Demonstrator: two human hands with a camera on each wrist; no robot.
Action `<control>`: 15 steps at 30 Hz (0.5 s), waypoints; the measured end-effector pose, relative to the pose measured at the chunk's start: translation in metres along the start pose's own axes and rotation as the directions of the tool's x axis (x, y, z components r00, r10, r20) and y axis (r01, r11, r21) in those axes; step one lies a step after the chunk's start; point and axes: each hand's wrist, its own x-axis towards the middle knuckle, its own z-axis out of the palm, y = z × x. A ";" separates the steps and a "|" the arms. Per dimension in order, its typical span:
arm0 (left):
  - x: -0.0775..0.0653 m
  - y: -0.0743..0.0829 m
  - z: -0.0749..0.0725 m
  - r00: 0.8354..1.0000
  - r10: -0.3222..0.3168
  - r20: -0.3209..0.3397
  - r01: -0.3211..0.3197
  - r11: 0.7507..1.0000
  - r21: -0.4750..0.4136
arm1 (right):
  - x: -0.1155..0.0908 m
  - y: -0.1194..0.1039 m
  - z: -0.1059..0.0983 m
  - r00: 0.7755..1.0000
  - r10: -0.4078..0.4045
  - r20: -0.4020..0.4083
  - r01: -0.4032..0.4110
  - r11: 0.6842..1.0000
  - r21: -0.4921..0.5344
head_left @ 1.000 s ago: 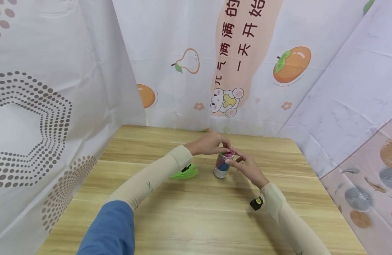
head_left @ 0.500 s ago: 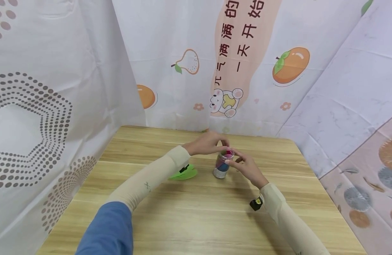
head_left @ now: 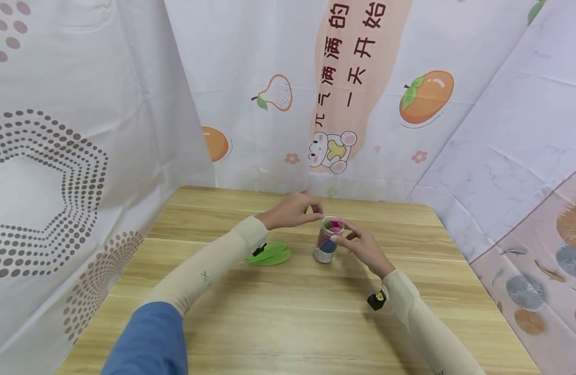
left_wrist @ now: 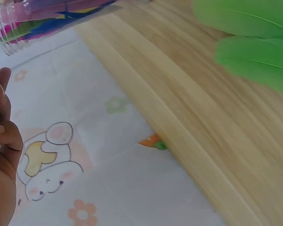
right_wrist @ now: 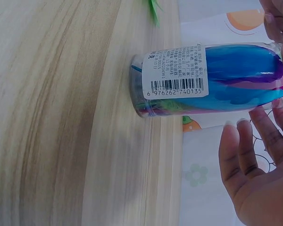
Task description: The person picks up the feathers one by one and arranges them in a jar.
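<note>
A clear jar [head_left: 323,254] stands on the table, packed with blue, purple, pink and green feathers [right_wrist: 243,66]. A white barcode label [right_wrist: 175,73] sits low on its side in the right wrist view. My right hand [head_left: 365,251] holds the jar near its rim, between thumb and fingers. Left of the jar mouth, my left hand [head_left: 291,211] hovers with loosely bent fingers and nothing in them. In the left wrist view this hand [left_wrist: 4,146] shows at the left edge, apart from the jar mouth. Green feathers [head_left: 274,255] lie on the table below the left forearm.
The wooden table [head_left: 288,317] ends at a printed curtain [head_left: 250,130] behind the jar. More curtains [head_left: 508,172] hang on both sides. A small black camera [head_left: 376,300] is strapped at the right wrist.
My left hand has drawn away from the jar mouth to the left, and feather tips now show inside the rim. The right hand stays on the jar.
</note>
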 end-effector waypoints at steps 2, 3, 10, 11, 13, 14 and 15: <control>-0.005 -0.003 0.000 1.000 -0.014 0.002 0.014 1.000 0.003 | 0.000 0.000 0.000 1.000 -0.003 0.000 0.003 1.000 0.000; -0.007 -0.005 0.000 1.000 -0.022 0.003 0.022 1.000 0.002 | 0.000 0.001 0.000 1.000 -0.003 0.001 0.003 1.000 -0.001; -0.021 -0.011 0.000 0.999 -0.050 -0.003 0.050 0.999 0.008 | 0.000 0.001 0.000 1.000 0.000 0.000 0.000 1.000 0.005; -0.023 -0.011 0.000 0.999 -0.051 -0.003 0.051 0.999 0.013 | 0.000 0.000 0.000 1.000 -0.001 -0.001 0.001 1.000 0.004; -0.025 -0.013 -0.001 0.999 -0.053 -0.001 0.053 0.998 0.020 | 0.000 0.000 0.000 1.000 -0.003 -0.004 0.003 1.000 0.001; -0.026 -0.014 -0.001 0.998 -0.057 0.002 0.057 0.998 0.023 | -0.001 -0.001 0.000 1.000 -0.004 -0.005 0.004 1.000 0.002; -0.027 -0.015 -0.001 0.998 -0.062 0.007 0.062 0.998 0.026 | -0.001 -0.001 0.000 1.000 -0.007 -0.006 0.007 1.000 0.000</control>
